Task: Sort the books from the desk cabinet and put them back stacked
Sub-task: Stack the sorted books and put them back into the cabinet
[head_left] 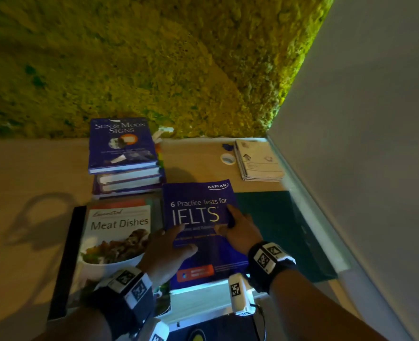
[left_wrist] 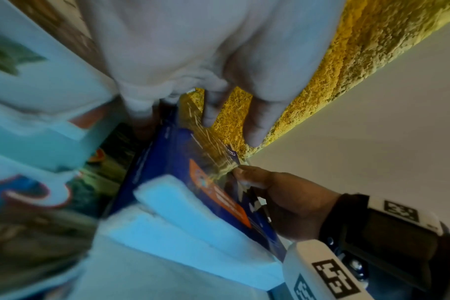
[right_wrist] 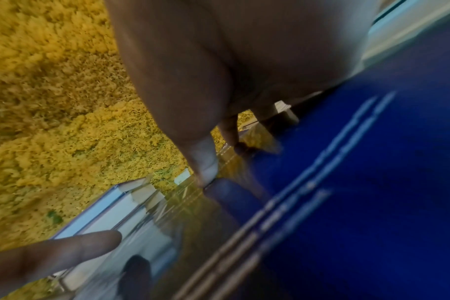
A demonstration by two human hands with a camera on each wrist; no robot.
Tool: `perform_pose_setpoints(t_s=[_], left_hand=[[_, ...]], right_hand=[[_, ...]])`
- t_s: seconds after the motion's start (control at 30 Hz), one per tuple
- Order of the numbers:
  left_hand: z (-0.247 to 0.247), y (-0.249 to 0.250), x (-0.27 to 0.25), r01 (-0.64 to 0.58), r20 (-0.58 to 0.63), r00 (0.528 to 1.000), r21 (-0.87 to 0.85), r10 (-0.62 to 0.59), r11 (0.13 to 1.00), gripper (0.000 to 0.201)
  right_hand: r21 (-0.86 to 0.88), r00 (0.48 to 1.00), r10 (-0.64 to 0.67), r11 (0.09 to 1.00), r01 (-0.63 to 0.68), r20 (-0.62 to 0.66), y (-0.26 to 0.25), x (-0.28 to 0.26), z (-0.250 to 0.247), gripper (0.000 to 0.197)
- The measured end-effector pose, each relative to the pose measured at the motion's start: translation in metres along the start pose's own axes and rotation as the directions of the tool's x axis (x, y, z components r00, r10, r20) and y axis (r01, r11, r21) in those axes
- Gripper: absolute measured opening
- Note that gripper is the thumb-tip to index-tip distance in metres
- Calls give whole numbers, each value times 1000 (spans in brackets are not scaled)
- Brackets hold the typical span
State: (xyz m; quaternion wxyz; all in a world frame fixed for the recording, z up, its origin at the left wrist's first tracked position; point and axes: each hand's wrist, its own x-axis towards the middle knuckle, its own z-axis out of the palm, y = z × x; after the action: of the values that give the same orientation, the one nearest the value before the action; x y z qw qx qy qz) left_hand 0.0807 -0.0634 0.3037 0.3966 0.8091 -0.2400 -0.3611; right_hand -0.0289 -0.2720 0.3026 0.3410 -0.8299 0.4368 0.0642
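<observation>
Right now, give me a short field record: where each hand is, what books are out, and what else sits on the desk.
left hand: flat, fingers straight, on the IELTS book
right hand: fingers straight on the same cover, toward its right edge
IELTS book: lying face up, top of a pile at the desk's near edge
Meat Dishes book: face up, left of it
Sun & Moon Signs book: tops a stack behind
booklets: far right
tape roll: beside the booklets

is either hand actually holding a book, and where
Neither grips one. Left hand and right hand lie flat on the cover of the IELTS book.
</observation>
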Motion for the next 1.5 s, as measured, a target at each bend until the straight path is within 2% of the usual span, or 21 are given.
perform_pose_setpoints(t_s=[0.07, 0.17, 0.23, 0.3, 0.37, 0.43, 0.57, 0.63, 0.77, 0.97, 1.07, 1.2, 1.37, 1.43, 1.5], left_hand=[[6, 2, -1, -1, -37, 999, 30, 2, 1000, 76], [18, 9, -3, -65, -121, 989, 127, 80, 990, 76], [26, 15, -1, -126, -134, 978, 219, 158, 968, 80], [33, 20, 0, -174, -134, 966, 306, 223, 936, 74], [39, 24, 0, -206, -129, 950, 429, 285, 880, 70], [43, 30, 1, -245, -64, 946, 503, 319, 829, 66], [57, 37, 11, -348, 116, 926, 635, 360, 689, 65], [60, 39, 17, -325, 127, 936, 663, 327, 674, 67], [59, 37, 21, -323, 135, 939, 657, 316, 681, 67], [53, 29, 20, -364, 170, 925, 657, 341, 660, 66], [52, 29, 19, -367, 171, 923, 659, 344, 656, 65], [52, 32, 19, -355, 164, 929, 656, 333, 667, 65], [58, 46, 17, -284, 134, 954, 681, 267, 675, 64], [65, 59, 10, -294, 85, 946, 633, 314, 716, 58], [76, 75, 1, -344, 91, 933, 519, 349, 783, 56]], right_hand=[[32, 999, -48, 998, 48, 7, 4, -2, -6, 87], [97, 997, -59, 993, 63, -41, 19, -1, -23, 58], [74, 989, -13, 997, 24, -147, 34, -2, -33, 40], [10, 973, 59, 998, -59, -223, 51, -5, -39, 36], [-123, 972, 123, 981, -149, -201, 66, -16, -41, 42], [-218, 974, 161, 957, -193, -157, 81, -28, -42, 55], [-248, 982, 164, 951, -184, -98, 109, -43, -38, 83], [-289, 987, 147, 944, -158, -58, 111, -46, -31, 93], [-367, 993, 115, 924, -109, -6, 111, -64, -24, 99], [-480, 990, 91, 877, -30, 105, 136, -121, -1, 126], [-509, 997, 74, 859, -51, 25, 140, -142, 10, 105], [-376, 985, -19, 926, -46, -170, 137, -154, -10, 75], [-91, 880, -157, 987, 130, -449, 112, -156, -69, 59], [18, 825, -164, 978, 207, -540, 99, -156, -92, 54], [208, 775, -134, 923, 325, -618, 85, -157, -107, 46]])
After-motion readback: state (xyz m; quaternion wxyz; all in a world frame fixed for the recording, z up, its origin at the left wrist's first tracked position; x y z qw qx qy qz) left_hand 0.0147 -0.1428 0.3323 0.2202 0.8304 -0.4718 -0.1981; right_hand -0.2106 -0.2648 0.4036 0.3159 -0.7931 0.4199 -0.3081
